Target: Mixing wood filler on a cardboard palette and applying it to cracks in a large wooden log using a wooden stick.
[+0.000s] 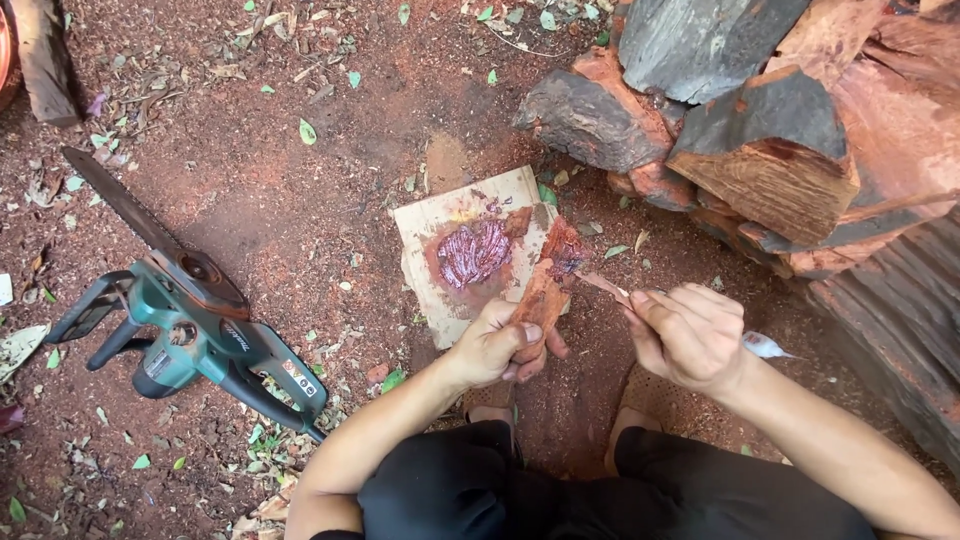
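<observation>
My left hand (497, 345) grips a reddish chunk of wood (550, 275) and holds it upright over a piece of cardboard (430, 225) smeared with purple-red paste (474, 252). The wood's top end is coated with the same paste. My right hand (685, 335) is closed on a thin wooden stick (603, 284) whose tip rests against the wood's upper right side. A white scrap (765, 346) pokes out behind the right hand.
A teal chainsaw (185, 320) lies on the sawdust-covered ground at the left, bar pointing up-left. A pile of split red logs (770, 140) fills the upper right. My feet in sandals (640, 400) rest below the hands. Green leaves are scattered about.
</observation>
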